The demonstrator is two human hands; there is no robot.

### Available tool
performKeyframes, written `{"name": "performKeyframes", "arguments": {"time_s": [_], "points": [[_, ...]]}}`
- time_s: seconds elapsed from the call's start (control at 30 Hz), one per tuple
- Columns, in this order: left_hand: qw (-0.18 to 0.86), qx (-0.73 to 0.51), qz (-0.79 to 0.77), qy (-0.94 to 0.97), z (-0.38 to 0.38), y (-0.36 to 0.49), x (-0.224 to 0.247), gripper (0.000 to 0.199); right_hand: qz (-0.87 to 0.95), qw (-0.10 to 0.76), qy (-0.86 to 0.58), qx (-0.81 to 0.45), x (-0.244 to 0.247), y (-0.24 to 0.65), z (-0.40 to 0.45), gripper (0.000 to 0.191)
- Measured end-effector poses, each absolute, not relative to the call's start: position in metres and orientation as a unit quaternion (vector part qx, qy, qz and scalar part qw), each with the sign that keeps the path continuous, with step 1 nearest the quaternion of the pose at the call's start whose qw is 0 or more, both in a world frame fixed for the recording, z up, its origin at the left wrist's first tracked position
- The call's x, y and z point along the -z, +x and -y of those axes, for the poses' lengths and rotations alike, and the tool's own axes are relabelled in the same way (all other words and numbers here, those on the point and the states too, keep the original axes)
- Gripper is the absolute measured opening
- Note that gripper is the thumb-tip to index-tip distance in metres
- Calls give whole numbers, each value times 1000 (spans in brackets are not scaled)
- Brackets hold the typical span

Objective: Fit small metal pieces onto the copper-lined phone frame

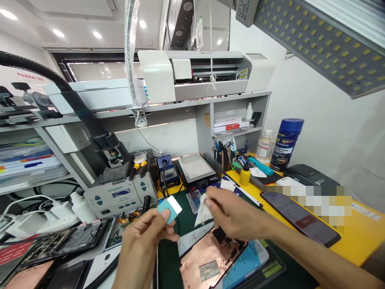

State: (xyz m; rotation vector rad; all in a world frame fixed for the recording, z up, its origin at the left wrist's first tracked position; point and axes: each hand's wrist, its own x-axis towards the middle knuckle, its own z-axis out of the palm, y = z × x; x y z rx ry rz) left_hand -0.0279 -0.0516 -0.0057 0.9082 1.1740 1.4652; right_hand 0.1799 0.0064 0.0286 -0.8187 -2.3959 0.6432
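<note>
Between the thumb and fingers of my left hand [147, 237] is a small flat teal-and-white piece [170, 208], held up over the green mat; its exact kind is unclear. My right hand [227, 210] is closed on a crumpled white tissue [203, 211], which hangs down from the fingertips. Beneath that hand lies an opened device frame [192, 257] with a copper-coloured inner face and a grey rectangular patch. It rests at a tilt on a light blue and white pad [248, 263]. My right hand and forearm cover part of the frame's upper edge.
Behind the hands stand a black-edged heating plate [197, 166], a soldering station [168, 170] and a grey control unit [120, 196]. To the right are a phone [300, 218], a yellow bottle [245, 175] and a spray can [285, 144]. Opened device parts [64, 241] crowd the left. An LED lamp [325, 44] hangs overhead.
</note>
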Motion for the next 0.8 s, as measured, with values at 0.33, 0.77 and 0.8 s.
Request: {"name": "performKeyframes", "arguments": {"time_s": [0.33,0.77,0.8], "points": [[463,-542,-520,472,56,-20,3,35,868,288,-285,-286,-36,185,-11,32],[432,-512,-529,521,60,-16,0,39,799,216,-266,-494,-33,187,-15,38],[426,-512,-531,524,59,-16,0,39,795,230,-269,-493,-32,187,-15,37]]}}
